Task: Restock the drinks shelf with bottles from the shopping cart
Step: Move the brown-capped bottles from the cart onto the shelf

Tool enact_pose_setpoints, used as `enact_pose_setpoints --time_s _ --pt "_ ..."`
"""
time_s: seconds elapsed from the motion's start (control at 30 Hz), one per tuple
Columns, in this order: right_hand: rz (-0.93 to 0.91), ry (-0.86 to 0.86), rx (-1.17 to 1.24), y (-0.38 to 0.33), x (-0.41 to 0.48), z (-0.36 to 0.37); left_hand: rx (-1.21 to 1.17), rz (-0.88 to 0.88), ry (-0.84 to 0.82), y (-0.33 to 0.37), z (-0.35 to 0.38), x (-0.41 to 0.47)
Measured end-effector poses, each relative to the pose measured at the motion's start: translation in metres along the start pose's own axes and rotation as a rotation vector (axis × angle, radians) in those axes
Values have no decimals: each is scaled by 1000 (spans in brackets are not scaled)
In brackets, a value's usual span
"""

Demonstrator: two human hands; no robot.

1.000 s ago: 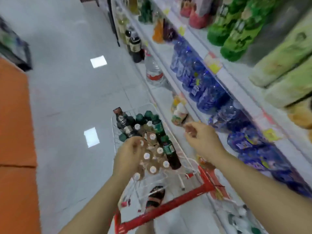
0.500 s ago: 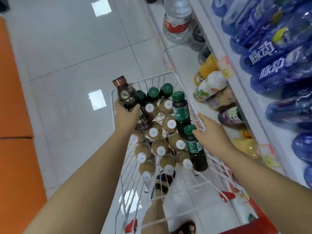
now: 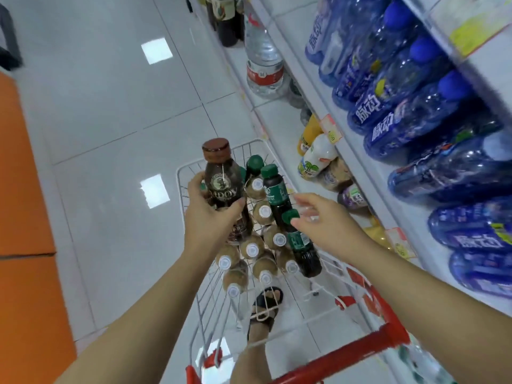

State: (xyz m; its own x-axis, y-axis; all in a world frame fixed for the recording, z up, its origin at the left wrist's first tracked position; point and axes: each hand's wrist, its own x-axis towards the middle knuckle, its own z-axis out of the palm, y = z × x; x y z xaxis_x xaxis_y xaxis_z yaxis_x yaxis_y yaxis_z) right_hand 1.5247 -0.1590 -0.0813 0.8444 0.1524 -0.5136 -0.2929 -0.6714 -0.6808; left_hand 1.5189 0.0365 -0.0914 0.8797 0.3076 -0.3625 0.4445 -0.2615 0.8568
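Brown-capped bottle [image 3: 221,184] stands upright in your left hand [image 3: 207,220], fingers wrapped round its body, held above the shopping cart [image 3: 346,353] (its basket crowded with more bottles). Your right hand [image 3: 327,225] hovers spread and holding nothing, just beside a green-capped bottle [image 3: 302,245], with the drinks shelf [image 3: 360,173] alongside.

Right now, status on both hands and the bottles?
Left hand grips brown-capped bottle above cart. Right hand open, by green-capped bottle. White-capped bottles crowd below.

Upright dark bottle [image 3: 221,181] with brown cap, gripped in left hand [image 3: 210,220] above white wire shopping cart [image 3: 346,353] with red handle. Inside, standing close together: tan white-capped bottles [image 3: 252,249], dark green-capped bottles [image 3: 277,195]. On right, drinks shelf [image 3: 279,120].
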Motion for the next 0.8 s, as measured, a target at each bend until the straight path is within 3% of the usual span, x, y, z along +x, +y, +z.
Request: enact_pose_setpoints --time_s 0.17,0.5,0.8 --pt "-156 10 125 -49 -97 -46 -104 160 -155 86 11 -88" --pt "-280 681 330 -56 -357 -146 -176 679 -465 243 56 -311" --pt "-387 1275 232 -22 -572 -200 -320 1165 -682 315 103 -515"
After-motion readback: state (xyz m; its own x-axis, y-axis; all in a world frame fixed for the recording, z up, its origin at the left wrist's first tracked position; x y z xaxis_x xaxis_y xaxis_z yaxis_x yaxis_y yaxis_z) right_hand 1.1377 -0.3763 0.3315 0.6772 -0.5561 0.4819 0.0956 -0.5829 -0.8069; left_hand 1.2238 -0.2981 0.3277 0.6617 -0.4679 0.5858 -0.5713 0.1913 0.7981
